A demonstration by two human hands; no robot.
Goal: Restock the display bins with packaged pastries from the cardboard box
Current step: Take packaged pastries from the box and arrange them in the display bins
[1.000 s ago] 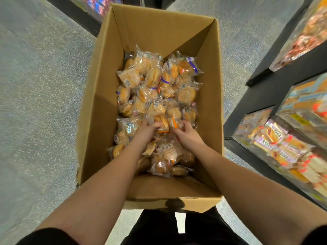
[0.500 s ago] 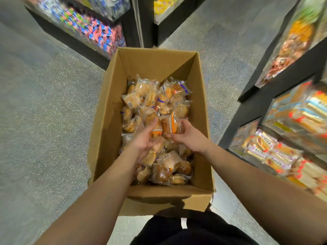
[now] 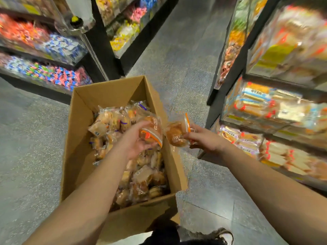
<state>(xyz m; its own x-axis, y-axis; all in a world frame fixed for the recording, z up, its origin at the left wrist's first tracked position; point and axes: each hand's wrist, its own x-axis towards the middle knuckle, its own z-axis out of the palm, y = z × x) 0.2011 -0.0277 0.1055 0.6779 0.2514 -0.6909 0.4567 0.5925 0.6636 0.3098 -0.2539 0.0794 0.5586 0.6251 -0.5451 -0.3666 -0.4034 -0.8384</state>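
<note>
left hand point(image 3: 136, 140) curls around one clear crinkly pastry pack point(image 3: 152, 131) above the box point(image 3: 85, 121); right hand point(image 3: 205, 138) pinches a second pack point(image 3: 177, 134) just right of the box's rim. round golden buns fill the brown cardboard. blurred bins point(image 3: 265, 124) stand right.

Bright, even store lighting; motion blur smears the shelves point(image 3: 286, 55) at right, and wide-angle distortion bends the edges.
</note>
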